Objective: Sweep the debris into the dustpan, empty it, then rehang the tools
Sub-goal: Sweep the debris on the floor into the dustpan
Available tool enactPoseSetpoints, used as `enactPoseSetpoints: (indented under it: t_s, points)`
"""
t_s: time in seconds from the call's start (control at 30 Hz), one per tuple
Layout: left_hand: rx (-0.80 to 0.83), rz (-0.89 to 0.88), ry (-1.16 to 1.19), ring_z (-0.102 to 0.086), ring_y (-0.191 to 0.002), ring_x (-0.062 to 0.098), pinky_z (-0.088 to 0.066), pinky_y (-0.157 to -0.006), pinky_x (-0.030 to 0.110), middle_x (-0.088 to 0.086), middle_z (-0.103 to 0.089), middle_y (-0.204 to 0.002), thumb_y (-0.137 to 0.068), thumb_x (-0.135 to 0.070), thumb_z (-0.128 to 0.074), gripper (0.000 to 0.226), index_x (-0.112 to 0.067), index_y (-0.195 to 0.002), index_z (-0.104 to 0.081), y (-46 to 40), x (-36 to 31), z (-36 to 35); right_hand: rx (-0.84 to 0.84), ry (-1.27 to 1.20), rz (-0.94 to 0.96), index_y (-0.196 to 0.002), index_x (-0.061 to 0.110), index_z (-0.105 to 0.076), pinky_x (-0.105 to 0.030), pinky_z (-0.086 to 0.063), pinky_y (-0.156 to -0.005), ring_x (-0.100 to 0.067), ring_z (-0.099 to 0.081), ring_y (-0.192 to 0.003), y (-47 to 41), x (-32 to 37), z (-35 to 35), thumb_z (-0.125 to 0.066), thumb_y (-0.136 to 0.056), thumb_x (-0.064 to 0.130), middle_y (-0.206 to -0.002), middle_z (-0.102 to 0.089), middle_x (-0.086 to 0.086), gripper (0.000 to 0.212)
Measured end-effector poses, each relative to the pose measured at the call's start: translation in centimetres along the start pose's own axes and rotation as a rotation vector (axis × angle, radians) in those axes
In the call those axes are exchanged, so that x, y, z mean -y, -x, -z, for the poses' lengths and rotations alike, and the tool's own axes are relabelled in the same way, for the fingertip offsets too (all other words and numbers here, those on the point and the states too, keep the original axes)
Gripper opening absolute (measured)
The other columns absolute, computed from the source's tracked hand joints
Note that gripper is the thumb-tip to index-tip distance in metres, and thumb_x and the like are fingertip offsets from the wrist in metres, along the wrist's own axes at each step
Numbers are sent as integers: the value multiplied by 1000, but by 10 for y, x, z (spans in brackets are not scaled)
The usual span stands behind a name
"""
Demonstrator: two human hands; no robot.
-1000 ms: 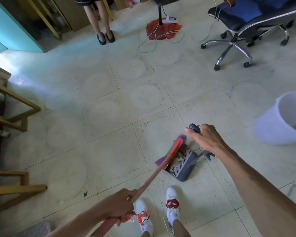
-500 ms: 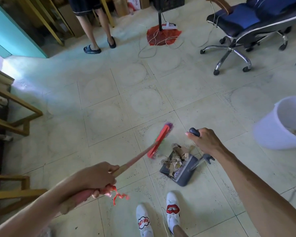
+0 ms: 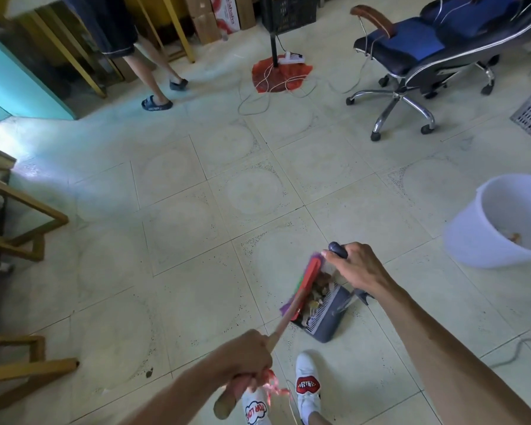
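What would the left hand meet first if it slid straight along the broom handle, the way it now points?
Probably the red broom head, which sits at the dustpan mouth against the debris. The left hand has only bare handle ahead.

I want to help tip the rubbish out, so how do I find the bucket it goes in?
Start at the blue office chair on wheels at the far right of the room, then come back toward the person's right hand on the dustpan. Right of that hand stands the bucket, on the tiled floor. It is the only big, pale, round, open tub, with a few scraps already inside.
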State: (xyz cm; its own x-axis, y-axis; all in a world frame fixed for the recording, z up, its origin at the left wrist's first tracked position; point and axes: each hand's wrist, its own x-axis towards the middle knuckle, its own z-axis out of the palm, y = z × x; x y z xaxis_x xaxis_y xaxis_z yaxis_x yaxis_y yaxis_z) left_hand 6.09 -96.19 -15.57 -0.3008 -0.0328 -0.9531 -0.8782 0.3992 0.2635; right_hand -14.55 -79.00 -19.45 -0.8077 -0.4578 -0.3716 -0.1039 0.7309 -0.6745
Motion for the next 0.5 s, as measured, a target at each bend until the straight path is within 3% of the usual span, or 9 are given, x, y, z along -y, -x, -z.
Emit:
enactPoseSetpoints:
  t_s: [0.13,0.23,0.3,0.37,0.5]
  points:
    - [-26,35,-37,-47,-37,10,-35,-32,20,7,-60,-59,-90,4,-46,21,5,-109,-56,22,-11,21,-49,5,13,-49,18,-40,-12,-31,-35,-11,-38,-40,7,-5,4,-64,-92,39,-46,-41,2,53]
    - [-2,14,-195,-52,-51,16,-35,-39,20,25,-69,-79,-90,1,-49,31,12,-117,-59,29,-40,32,-94,33,55,-53,16,-37,-20,-29,-42,-14,-35,-44,16,-16,17,-61,-91,37,-48,-38,0,49]
    - [15,8,-284,-55,-63,24,-34,-47,24,19,-66,-84,-89,-3,-50,23,12,-101,-64,29,-71,38,-116,59,60,-52,17,-38,-16,-29,-38,-12,-38,-40,21,-21,30,-60,-92,39,-44,-39,3,51]
    - [7,-6,-412,-56,-57,18,-38,-46,22,9,-65,-76,-91,-8,-51,19,-4,-76,-61,31,-104,44,-155,49,44,-51,19,-37,-11,-33,-36,-8,-38,-36,23,-23,46,-60,-93,42,-41,-40,7,54]
    - [-40,-51,-562,-53,-39,6,-43,-37,15,0,-57,-64,-96,-15,-50,29,-13,-68,-55,34,-156,59,-293,31,22,-51,17,-31,-11,-33,-37,-10,-30,-37,29,-21,81,-61,-94,41,-43,-32,4,57]
